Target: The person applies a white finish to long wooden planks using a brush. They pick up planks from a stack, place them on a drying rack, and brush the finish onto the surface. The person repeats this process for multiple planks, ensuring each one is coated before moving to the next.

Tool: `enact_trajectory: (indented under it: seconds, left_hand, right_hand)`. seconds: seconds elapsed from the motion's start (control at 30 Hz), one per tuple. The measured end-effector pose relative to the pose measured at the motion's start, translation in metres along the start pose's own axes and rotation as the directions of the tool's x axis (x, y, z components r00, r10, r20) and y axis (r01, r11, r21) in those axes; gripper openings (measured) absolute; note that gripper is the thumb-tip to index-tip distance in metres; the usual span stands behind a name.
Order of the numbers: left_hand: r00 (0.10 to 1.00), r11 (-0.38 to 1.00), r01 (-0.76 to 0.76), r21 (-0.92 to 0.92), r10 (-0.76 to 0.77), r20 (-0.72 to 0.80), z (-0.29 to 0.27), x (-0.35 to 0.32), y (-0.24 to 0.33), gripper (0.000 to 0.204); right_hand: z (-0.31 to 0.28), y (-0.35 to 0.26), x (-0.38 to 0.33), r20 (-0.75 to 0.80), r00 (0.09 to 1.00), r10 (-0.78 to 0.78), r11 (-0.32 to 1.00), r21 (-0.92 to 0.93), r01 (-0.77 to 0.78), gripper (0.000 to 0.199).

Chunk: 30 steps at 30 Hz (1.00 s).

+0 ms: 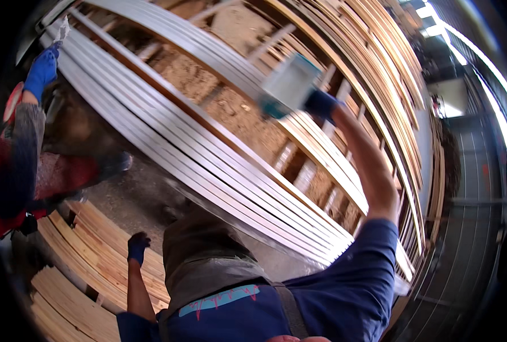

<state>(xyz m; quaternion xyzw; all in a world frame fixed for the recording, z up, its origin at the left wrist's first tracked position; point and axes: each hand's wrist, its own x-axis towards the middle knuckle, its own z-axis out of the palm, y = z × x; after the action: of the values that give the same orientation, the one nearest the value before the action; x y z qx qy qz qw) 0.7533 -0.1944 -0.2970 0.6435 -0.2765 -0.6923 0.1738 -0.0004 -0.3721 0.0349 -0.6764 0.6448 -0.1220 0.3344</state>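
Observation:
My right hand (323, 106), in a dark blue glove, reaches out over the rack of boards and is closed on the edge of a teal-rimmed rectangular tub (292, 85). The tub has a pale inside and is smeared by motion. Beneath it run long boards with a white coating (168, 128), side by side; farther right, others show bare wood. My left hand (138, 247), also in a dark glove, is low at my left side, above bare planks (102, 239). Its fingers are loosely bent, with nothing visible in them.
At the left, a co-worker's blue-gloved hand (43, 71) holds a whitish-tipped tool (64, 29) over the ends of the white boards. Sawdust (188, 74) lies between the rack's crossbars. More bare timber (379, 62) lies along the far side, before a grey metal wall (475, 171).

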Motion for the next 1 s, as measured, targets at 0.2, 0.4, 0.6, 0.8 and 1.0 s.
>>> enact_trajectory:
  seconds: [0.2, 0.4, 0.6, 0.8, 1.0]
  left_hand:
    - [0.979, 0.984, 0.115, -0.134, -0.135, -0.152, 0.050, -0.139, -0.130, 0.022]
    - [0.928, 0.961, 0.228, -0.159, -0.264, -0.264, 0.171, -0.235, -0.234, 0.029]
    - [0.993, 0.996, 0.002, -0.094, -0.013, -0.117, 0.319, -0.313, -0.295, 0.021]
    - [0.982, 0.985, -0.053, -0.166, 0.021, -0.189, 0.426, -0.375, -0.412, 0.028]
    - [0.937, 0.942, 0.272, -0.197, -0.306, -0.169, 0.506, -0.514, -0.608, 0.029]
  right_hand:
    - [-0.003, -0.052, -0.056, 0.033, 0.932, 0.360, 0.905, -0.253, -0.341, 0.023]
    - [-0.014, 0.110, -0.232, 0.050, 0.998, 0.048, 0.971, -0.235, -0.035, 0.030]
    - [-0.023, 0.199, -0.528, 0.038, 0.931, 0.362, 0.931, 0.022, -0.363, 0.039]
    - [-0.042, 0.304, -0.698, 0.010, 0.948, 0.319, 0.940, 0.125, -0.318, 0.036]
    - [-0.029, 0.370, -0.707, 0.009, 0.997, 0.072, 0.992, -0.106, -0.071, 0.022]
